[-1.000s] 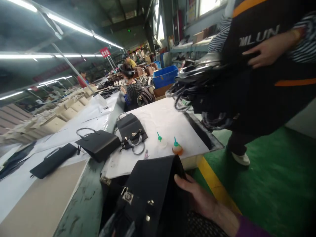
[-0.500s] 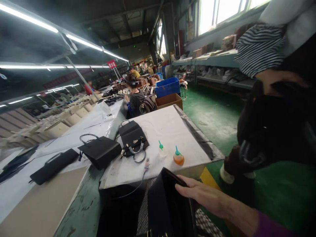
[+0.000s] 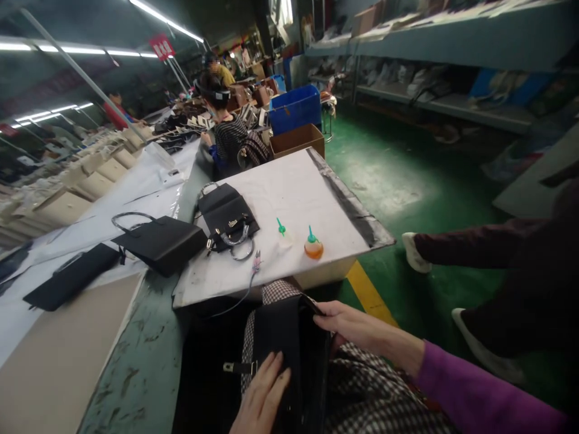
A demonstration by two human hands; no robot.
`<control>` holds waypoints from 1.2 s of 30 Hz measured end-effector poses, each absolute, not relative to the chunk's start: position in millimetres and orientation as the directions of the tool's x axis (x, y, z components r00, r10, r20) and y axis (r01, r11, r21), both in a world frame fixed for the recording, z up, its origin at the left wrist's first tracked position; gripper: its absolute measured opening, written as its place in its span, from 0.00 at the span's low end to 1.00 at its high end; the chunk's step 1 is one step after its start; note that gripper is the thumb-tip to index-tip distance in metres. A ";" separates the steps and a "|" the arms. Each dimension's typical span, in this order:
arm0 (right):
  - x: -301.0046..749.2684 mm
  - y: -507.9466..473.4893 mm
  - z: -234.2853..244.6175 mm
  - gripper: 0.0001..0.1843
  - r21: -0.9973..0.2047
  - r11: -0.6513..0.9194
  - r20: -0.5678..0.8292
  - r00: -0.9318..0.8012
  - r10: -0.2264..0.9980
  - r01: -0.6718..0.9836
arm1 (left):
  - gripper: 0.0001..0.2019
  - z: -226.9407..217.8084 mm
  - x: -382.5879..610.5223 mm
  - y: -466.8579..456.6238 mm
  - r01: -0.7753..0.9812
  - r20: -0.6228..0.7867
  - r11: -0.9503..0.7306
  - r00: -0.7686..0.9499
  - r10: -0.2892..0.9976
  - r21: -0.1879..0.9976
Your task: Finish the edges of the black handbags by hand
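Note:
A black handbag lies across my lap, its mouth facing right. My right hand grips the rim at its far end, thumb on top. On the bag's near side my left hand rests flat with fingers stretched out, beside a dark strap with a metal clasp. Ahead on the white-covered table are another black handbag with looped handles, a pair of small pliers or snips with a cord, and two squeeze bottles: a pale one and an orange one.
Two more black bags lie on the long bench to the left. A co-worker sits beyond the table near a cardboard box and a blue bin. At right, a person's legs stride over the green floor.
My left hand has come into view and lies on the handbag. The view has tipped downward. The person at right has moved, leaving only legs and dark clothing in sight.

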State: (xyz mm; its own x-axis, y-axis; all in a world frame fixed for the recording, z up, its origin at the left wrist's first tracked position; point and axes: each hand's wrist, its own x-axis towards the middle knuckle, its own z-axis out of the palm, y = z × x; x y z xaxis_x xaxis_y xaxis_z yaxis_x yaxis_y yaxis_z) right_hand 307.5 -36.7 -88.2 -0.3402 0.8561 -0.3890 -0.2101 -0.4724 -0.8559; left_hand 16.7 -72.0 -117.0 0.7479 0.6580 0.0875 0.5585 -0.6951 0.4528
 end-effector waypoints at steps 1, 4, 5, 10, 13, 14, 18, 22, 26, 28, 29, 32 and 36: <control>307.3 -35.4 -90.2 0.17 -0.856 -0.473 -0.392 -0.336 0.857 -0.208 | 0.42 -118.3 16.0 -68.8 0.559 0.104 -0.733 0.763 0.637 0.387; 307.2 -28.6 -92.9 0.18 -0.854 -0.481 -0.406 -0.326 0.854 -0.195 | 0.43 -120.8 19.6 -61.0 0.546 0.166 -0.809 0.796 0.582 0.216; 307.5 -25.7 -93.1 0.18 -0.855 -0.482 -0.409 -0.324 0.853 -0.192 | 0.42 -122.0 22.4 -59.8 0.533 0.196 -0.827 0.805 0.560 0.176; 311.5 -13.6 -92.2 0.19 -0.867 -0.468 -0.401 -0.315 0.860 -0.173 | 0.36 -127.3 38.3 -60.8 0.557 0.364 -0.828 0.761 0.536 0.055; 313.6 -9.5 -90.0 0.17 -0.881 -0.450 -0.392 -0.304 0.868 -0.150 | 0.36 -126.2 43.5 -60.3 0.623 0.421 -0.782 0.706 0.570 0.012; 314.0 -8.4 -89.4 0.17 -0.886 -0.441 -0.384 -0.305 0.872 -0.144 | 0.36 -125.2 44.9 -59.2 0.641 0.427 -0.768 0.695 0.579 -0.003; 314.9 -2.9 -91.0 0.17 -0.904 -0.403 -0.344 -0.319 0.883 -0.144 | 0.35 -117.8 52.3 -49.3 0.731 0.346 -0.683 0.644 0.683 -0.013; 313.2 3.5 -91.5 0.22 -0.925 -0.341 -0.293 -0.256 0.921 -0.167 | 0.35 -97.2 58.8 -30.8 0.745 0.281 -0.656 0.607 0.743 0.124; 290.2 -3.8 -75.3 0.25 -0.954 -0.208 -0.169 -0.187 0.968 -0.215 | 0.26 -64.6 63.1 -13.5 0.808 0.221 -0.510 0.462 0.859 0.295; 270.7 -15.4 -64.5 0.34 -0.952 -0.146 -0.096 -0.190 0.977 -0.271 | 0.23 -48.1 65.9 -8.3 0.829 0.175 -0.399 0.359 0.917 0.391; 261.7 -22.0 -60.1 0.43 -0.941 -0.123 -0.061 -0.197 0.978 -0.315 | 0.22 -39.8 66.9 -6.3 0.831 0.150 -0.351 0.317 0.936 0.432; 250.7 -36.4 -51.9 0.54 -0.932 -0.037 0.021 -0.154 0.988 -0.361 | 0.23 -11.1 63.3 0.0 0.804 0.089 -0.282 0.277 0.957 0.524; 290.6 -29.0 -37.6 0.52 -0.971 -0.012 0.029 -0.165 0.986 -0.240 | 0.23 46.7 37.4 12.2 0.718 0.077 -0.316 0.345 0.935 0.620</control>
